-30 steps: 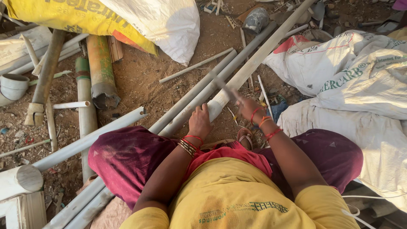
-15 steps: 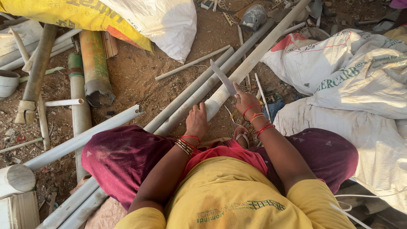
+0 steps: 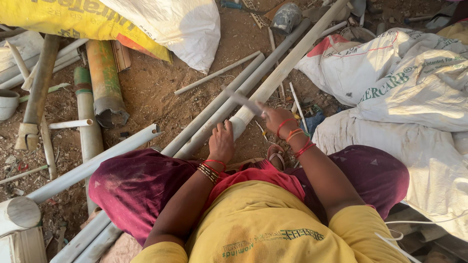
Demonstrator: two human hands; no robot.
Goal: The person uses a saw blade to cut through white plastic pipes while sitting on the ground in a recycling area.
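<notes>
Left hand [image 3: 222, 141] grips white pipe [image 3: 273, 80]; right hand [image 3: 276, 118] holds blurred blade [image 3: 242, 101].

Sunlit dirt ground [image 3: 161, 92], scattered sacks [image 3: 409, 83]
</notes>
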